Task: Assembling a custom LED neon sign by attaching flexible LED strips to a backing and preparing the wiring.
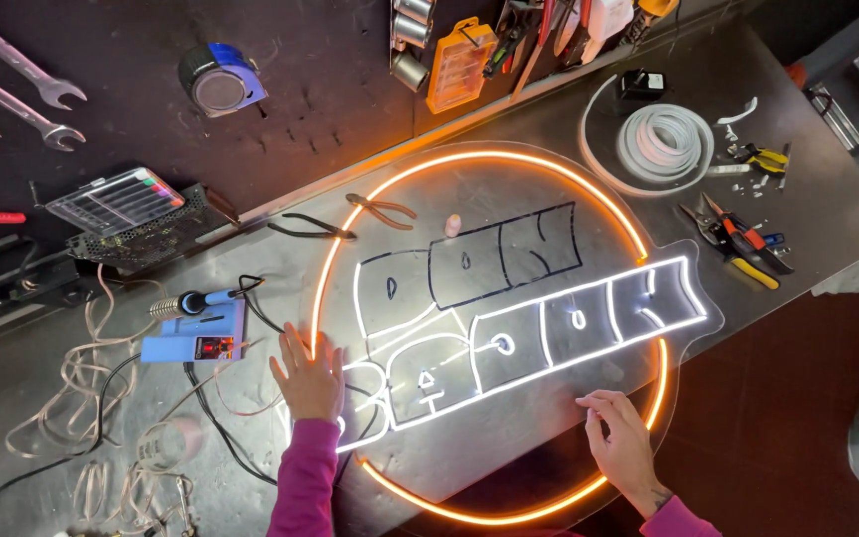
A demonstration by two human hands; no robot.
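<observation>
The lit neon sign (509, 328) is lying under the flat, open left hand (308, 378) and the right hand's (620, 438) pinching, nearly closed grip, so hard pressure could be cracking its thin tubes.

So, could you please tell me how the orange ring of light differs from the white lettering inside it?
The orange ring is one round loop; the white lettering forms angular blocky outlines. The orange ring runs around the panel's edge, whereas the white lettering crosses its middle, between the left hand and right hand. Both glow.
</observation>
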